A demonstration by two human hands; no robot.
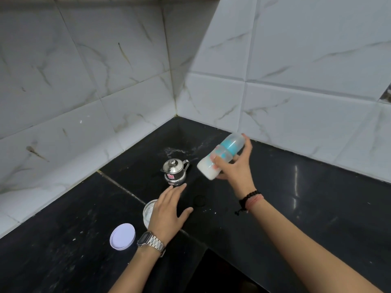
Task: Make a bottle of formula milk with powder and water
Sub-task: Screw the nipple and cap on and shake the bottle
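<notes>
Shaking step: bottle (222,157) tilted, milky liquid pooled at the lower end, gripped round the waist by the right hand (234,166), fingers curled about it, thumb on the near side. Left hand (169,210) flat with fingers loosely spread, over the powder tin (148,210), fingertips just short of the steel pot (174,171). Best done with firm grip, cap sealed, short wrist swings, clear of the pot.

black glossy countertop (296,208), white marble-veined wall tiles (296,60), clear bottle (222,155) with turquoise print and white milk, shiny silver kettle (174,172) with a pink sticker, white lid (122,236)
</notes>
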